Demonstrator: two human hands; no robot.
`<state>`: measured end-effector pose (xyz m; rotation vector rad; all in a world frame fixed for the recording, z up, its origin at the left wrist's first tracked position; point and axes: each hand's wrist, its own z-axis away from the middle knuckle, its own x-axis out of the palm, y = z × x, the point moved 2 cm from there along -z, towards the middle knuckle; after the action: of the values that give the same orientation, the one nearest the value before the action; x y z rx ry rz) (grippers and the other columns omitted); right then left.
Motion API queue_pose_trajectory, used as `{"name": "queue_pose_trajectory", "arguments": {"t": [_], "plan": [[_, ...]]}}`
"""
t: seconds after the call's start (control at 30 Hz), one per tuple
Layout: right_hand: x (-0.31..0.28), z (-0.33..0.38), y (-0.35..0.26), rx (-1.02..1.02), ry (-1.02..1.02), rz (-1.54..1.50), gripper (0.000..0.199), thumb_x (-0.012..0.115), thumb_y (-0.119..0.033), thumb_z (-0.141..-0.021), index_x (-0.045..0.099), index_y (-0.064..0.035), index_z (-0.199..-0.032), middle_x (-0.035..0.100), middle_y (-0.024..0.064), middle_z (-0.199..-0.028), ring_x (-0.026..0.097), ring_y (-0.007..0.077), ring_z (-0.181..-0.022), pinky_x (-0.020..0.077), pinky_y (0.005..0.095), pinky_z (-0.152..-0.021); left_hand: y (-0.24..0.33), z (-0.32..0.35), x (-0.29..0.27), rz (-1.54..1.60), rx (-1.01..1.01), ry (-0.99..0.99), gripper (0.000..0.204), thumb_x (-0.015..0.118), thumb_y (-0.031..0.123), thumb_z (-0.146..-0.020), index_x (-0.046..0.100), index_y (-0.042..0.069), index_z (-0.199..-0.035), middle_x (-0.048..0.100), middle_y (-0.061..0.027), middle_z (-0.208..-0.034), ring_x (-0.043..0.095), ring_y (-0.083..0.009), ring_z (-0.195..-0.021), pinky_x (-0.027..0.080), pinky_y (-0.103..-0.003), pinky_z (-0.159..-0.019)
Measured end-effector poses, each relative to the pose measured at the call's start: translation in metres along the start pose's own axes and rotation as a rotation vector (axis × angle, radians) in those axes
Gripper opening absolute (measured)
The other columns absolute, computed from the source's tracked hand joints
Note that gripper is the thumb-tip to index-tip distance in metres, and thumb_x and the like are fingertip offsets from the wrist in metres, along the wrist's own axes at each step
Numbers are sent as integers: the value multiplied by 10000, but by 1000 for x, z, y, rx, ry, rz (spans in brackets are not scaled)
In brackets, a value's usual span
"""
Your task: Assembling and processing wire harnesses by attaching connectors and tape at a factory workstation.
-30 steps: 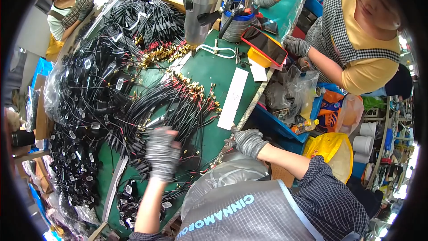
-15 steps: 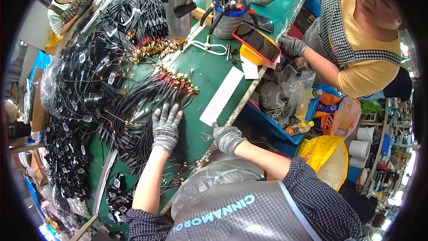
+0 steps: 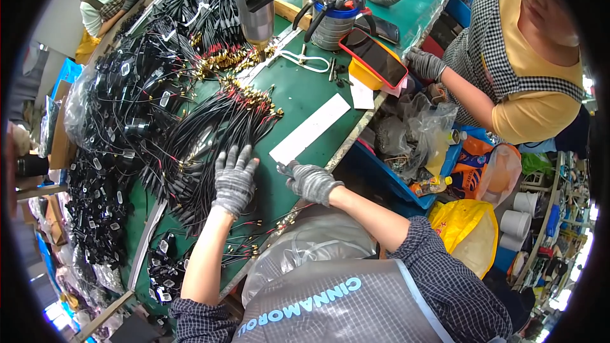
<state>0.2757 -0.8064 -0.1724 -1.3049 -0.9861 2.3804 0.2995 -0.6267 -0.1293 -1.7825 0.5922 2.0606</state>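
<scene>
My left hand (image 3: 234, 181), in a grey striped knit glove, lies flat with fingers spread on a fanned bundle of black cables (image 3: 213, 130). Red sections and gold-coloured metal ends (image 3: 254, 101) show at the far side of the bundle. My right hand (image 3: 312, 183), gloved alike, is closed, its fingertips at the near end of a white paper strip (image 3: 311, 128). The strip lies slantwise on the green tabletop (image 3: 298, 98). How the fingertips grip its edge is partly hidden.
Piled black cables (image 3: 108, 121) cover the left side. Behind stand a metal cylinder (image 3: 257, 9), a tool tub (image 3: 333, 25) and a phone (image 3: 375, 57) on a yellow holder. A co-worker's gloved hand (image 3: 424, 63) is at the right. A blue bin (image 3: 397, 181) sits beside the table edge.
My right hand has moved forward and left, and the paper strip's near end has swung left with it. My left hand stays on the cables. The whole view has shifted slightly.
</scene>
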Motion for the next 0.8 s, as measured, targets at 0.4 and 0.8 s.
{"name": "queue_pose_trajectory", "arguments": {"t": [0.4,0.8], "plan": [[-42,33,65,293,-15,477,410,328,-264,-882,333,-16,-1208,551,188,-624,558,283,-585,420,410,-508,45,103,-10,257,-24,287,282,523,26,-598,547,106,-867,556,-78,-967,505,-277,-941,392,-395,-805],[-59,18,15,176,-108,558,484,414,-105,-787,299,-10,-1247,578,205,-701,586,316,-643,442,419,-535,55,129,6,417,-228,158,272,556,40,-612,552,104,-877,569,-70,-772,542,-250,-713,413,-354,-649]]}}
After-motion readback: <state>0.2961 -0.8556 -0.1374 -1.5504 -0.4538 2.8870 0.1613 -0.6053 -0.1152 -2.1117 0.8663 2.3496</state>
